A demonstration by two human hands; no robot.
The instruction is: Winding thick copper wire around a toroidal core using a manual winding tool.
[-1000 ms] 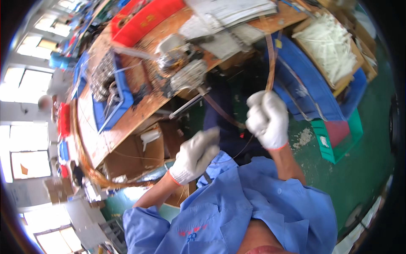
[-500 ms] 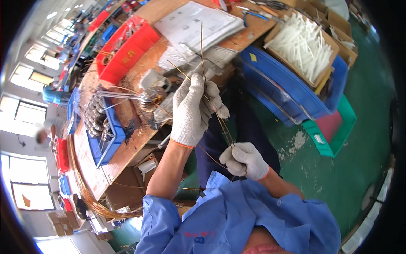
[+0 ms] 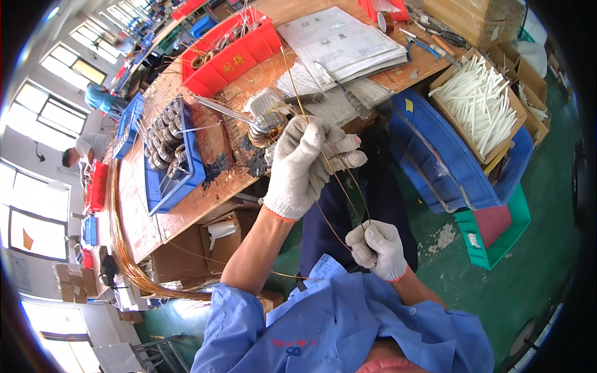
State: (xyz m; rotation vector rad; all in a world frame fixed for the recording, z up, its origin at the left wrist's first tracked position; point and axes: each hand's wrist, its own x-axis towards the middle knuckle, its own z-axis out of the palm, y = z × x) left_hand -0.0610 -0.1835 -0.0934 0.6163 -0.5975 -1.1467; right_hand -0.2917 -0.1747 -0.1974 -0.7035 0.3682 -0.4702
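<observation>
"What's at the left?"

"A copper bundle (image 3: 124,262) curving along the near edge of the table (image 3: 140,224). Just right of it, on the table, sits a blue tray (image 3: 180,198) with rows of ring-shaped coils (image 3: 163,140). Farther back, a red bin (image 3: 233,73) stands with more parts in it."

"And toward the middle?"

"One loose coil (image 3: 264,129) lies on the table, just beyond the left hand (image 3: 298,161). That hand is raised in a white glove, its grip pinching a thin wire (image 3: 292,79) between thumb and forefinger while the other fingers stretch out to the right. One end of the wire sticks up past the glove, toward the far side."

"So where does the rest of it run?"

"Down and to the right, in front of the dark trousers, to the right hand (image 3: 380,250), gloved too, nearer the body. Its grip is closed on the wire at the fingertips. Papers (image 3: 345,46) lie on the table beyond both hands."

"Anything farther right?"

"Blue-handled pliers (image 3: 423,48) at the far side of the table, then a blue crate (image 3: 423,168), with a box of white strips (image 3: 479,105) on top. A green bin (image 3: 502,233) stands on the floor beside the crate."
</observation>
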